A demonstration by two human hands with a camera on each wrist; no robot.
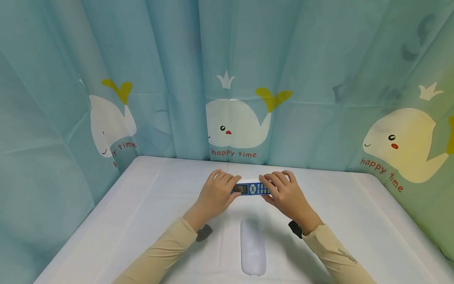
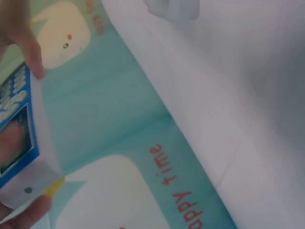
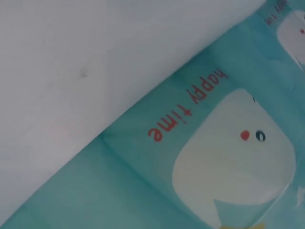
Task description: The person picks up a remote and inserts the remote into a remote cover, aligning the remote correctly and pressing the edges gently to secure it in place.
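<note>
Held sideways above the table is a remote control with a blue face, a small screen and pale buttons. My left hand grips its screen end, fingers over the top edge and thumb below. At the button end my right hand holds it the same way. The left wrist view shows the remote's white side and some fingertips around it. A long, whitish, rounded cover lies on the table below the hands. Neither hand nor remote appears in the right wrist view.
A white cloth covers the table. Behind it hangs a blue-green curtain with whale prints, meeting the table's back and side edges. Dark wrist devices sit under both wrists.
</note>
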